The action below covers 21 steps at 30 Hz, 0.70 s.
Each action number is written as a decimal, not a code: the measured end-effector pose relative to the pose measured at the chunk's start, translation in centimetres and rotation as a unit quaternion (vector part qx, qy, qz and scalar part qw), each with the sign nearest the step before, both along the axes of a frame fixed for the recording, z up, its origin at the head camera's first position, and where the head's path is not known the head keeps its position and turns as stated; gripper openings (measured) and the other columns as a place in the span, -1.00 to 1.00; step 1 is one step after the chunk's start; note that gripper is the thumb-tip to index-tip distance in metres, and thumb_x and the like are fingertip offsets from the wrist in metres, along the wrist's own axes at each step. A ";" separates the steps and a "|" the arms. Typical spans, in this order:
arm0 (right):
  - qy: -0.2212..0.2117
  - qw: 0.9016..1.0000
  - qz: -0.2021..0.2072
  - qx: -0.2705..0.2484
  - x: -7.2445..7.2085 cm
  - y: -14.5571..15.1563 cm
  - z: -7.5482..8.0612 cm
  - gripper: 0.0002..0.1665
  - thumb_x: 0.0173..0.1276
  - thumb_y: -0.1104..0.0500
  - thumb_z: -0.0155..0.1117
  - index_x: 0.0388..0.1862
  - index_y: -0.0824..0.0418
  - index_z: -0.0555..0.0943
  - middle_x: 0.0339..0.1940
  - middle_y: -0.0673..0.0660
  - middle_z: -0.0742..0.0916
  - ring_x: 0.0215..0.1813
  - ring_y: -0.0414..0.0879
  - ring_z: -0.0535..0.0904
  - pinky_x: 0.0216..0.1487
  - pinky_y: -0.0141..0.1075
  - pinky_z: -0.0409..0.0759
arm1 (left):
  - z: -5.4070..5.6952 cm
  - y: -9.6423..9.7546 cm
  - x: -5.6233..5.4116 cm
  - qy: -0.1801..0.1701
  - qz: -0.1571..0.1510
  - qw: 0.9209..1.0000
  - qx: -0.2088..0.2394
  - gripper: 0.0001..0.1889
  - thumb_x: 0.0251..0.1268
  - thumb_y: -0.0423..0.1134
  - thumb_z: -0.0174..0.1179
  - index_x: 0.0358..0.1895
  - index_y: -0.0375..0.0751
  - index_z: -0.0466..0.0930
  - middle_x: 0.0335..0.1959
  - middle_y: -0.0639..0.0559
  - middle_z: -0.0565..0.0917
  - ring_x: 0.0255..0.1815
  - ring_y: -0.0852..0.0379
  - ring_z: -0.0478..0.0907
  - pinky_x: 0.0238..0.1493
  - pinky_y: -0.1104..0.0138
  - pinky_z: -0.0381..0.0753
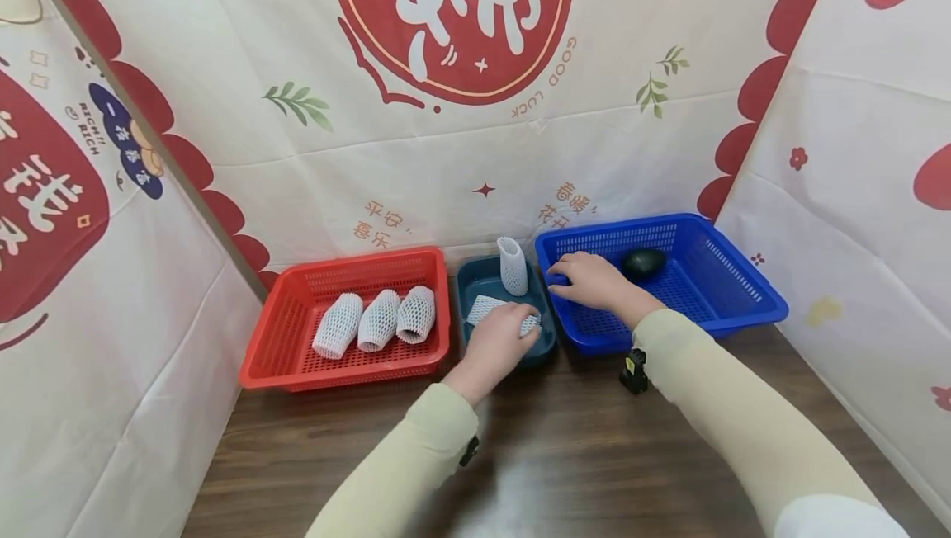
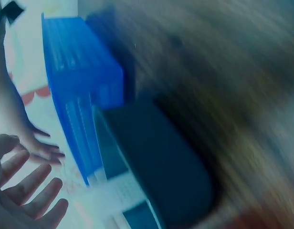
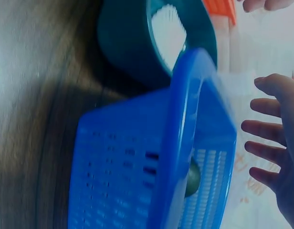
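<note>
My left hand (image 1: pixel 499 346) reaches over the small teal tray (image 1: pixel 468 274), its fingers above a white foam net sleeve (image 1: pixel 484 307) lying there. In the left wrist view its fingers (image 2: pixel 39 191) are spread and hold nothing. Another foam net sleeve (image 1: pixel 513 267) stands upright at the back of that tray. Over the left side of the blue basket (image 1: pixel 743 274) is my right hand (image 1: pixel 592 280), fingers apart and holding nothing in the right wrist view. A dark green avocado-like fruit (image 1: pixel 643 263) lies in this basket, beyond the right hand.
To the left, a red basket (image 1: pixel 342 377) contains several sleeved pieces (image 1: pixel 377 321) in white foam net. All three containers stand side by side on a brown wooden table (image 1: pixel 565 447), against a printed cloth backdrop (image 1: pixel 446 142). Cloth walls rise at both sides.
</note>
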State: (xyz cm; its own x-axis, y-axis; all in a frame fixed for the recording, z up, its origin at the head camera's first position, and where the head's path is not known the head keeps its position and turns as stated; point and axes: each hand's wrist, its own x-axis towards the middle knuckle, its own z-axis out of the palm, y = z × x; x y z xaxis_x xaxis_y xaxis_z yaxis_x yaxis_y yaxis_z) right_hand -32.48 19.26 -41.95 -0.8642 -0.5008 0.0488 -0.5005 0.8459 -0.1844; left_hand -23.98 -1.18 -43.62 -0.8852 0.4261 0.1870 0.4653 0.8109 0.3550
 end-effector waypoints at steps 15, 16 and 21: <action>-0.096 0.994 -0.058 -0.016 -3.2 2.8 -1.4 -0.48 0.42 0.04 0.21 0.21 0.36 0.55 0.21 0.37 0.57 0.29 0.31 0.40 0.28 0.18 0.30 | -3.1 7.9 0.3 0.047 -0.117 0.977 -0.171 -0.59 0.48 0.03 0.03 0.28 0.03 0.52 0.25 0.16 0.53 0.44 0.07 0.22 0.39 0.14 0.22; -0.102 0.993 -0.061 -0.017 -3.3 2.9 -1.5 -0.47 0.42 0.03 0.20 0.21 0.37 0.55 0.21 0.38 0.57 0.29 0.31 0.40 0.27 0.18 0.30 | -3.3 8.0 0.2 0.049 -0.120 0.977 -0.170 -0.60 0.48 0.02 0.03 0.26 0.02 0.53 0.22 0.16 0.56 0.44 0.07 0.22 0.39 0.13 0.21; -0.122 0.989 -0.077 -0.016 -3.6 3.9 -1.6 -0.48 0.44 0.06 0.17 0.24 0.37 0.52 0.28 0.43 0.50 0.33 0.34 0.34 0.28 0.21 0.27 | -3.6 8.3 -0.4 0.051 -0.117 0.980 -0.152 -0.66 0.49 -0.01 0.03 0.20 0.06 0.57 0.09 0.18 0.64 0.40 0.10 0.28 0.40 0.10 0.20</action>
